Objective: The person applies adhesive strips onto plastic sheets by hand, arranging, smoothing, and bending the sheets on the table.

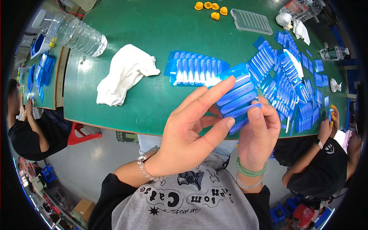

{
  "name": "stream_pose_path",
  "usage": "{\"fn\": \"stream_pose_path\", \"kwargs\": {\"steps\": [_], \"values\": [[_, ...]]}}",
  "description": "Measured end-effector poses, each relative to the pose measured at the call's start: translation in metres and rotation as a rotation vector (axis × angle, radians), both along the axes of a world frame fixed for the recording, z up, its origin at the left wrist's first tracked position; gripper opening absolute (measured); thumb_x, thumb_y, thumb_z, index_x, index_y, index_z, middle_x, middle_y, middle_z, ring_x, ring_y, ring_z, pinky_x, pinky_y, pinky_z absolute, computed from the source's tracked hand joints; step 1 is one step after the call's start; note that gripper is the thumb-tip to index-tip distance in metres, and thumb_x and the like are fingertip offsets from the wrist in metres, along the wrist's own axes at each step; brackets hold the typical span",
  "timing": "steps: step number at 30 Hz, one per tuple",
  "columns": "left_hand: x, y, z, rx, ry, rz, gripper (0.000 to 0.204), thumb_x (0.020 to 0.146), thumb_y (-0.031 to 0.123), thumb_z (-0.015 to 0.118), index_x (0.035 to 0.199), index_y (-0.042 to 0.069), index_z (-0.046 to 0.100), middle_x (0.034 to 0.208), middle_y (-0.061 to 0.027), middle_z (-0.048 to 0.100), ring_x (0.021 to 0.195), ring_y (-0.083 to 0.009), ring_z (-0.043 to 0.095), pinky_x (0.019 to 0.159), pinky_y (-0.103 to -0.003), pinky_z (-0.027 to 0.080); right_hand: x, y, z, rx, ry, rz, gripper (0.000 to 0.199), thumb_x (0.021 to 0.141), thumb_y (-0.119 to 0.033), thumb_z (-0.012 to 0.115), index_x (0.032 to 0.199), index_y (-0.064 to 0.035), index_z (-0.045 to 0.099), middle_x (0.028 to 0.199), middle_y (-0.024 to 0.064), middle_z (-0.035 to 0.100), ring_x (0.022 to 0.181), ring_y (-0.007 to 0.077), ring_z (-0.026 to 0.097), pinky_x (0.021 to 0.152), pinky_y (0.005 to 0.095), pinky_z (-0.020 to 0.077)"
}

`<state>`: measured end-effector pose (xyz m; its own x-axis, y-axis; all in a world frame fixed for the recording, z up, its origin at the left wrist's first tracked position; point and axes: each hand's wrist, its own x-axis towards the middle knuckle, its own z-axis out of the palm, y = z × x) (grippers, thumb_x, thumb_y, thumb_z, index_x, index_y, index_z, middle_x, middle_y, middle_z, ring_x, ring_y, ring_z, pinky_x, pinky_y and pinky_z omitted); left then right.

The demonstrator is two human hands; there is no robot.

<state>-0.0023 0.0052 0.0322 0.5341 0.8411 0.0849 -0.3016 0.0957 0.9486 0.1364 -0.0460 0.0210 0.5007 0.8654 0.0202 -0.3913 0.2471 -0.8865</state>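
Observation:
A translucent blue plastic sheet with a row of long, round-ended strips is held up above the near edge of the table. My left hand grips it from the left, the index finger along its upper side and the thumb near its lower end. At its lower right, my right hand pinches the end of one strip between thumb and bent fingers. That strip looks slightly lifted from its neighbours. Just beyond my hands, a stack of similar blue sheets lies on the green table.
Many more blue sheets spread over the right side. A white cloth and large plastic bottle stand left. Yellow finger cots and a clear ribbed tray lie far back. Co-workers sit left and right.

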Motion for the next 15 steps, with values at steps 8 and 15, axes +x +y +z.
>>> {"fn": "stream_pose_path", "kwargs": {"steps": [8, 15], "values": [[0.004, -0.003, -0.004, -0.102, -0.069, 0.106, 0.057, 0.081, -0.012, 0.058, 0.134, 0.001, 0.046, 0.098, -0.0041, 0.047, 0.083, -0.009, 0.053, 0.075, -0.022, 0.05, 0.016, 0.002, -0.005, -0.006, -0.757, -0.204, 0.029, 0.08, -0.001, 0.065, 0.11, 0.0016, 0.061, 0.109, 0.0126, 0.06, 0.098, 0.0174, 0.055, 0.088, 0.0309, 0.041], [0.001, -0.008, -0.009, 0.047, 0.025, 0.09, 0.056, 0.081, -0.012, 0.058, 0.134, 0.0, 0.045, 0.096, -0.0047, 0.046, 0.082, -0.0106, 0.055, 0.075, -0.023, 0.051, 0.026, 0.006, 0.016, -0.06, -0.359, 0.199, 0.064, 0.079, 0.002, 0.066, 0.135, 0.0031, 0.036, 0.105, 0.0138, 0.063, 0.099, 0.0167, 0.057, 0.09, 0.031, 0.041]]}}
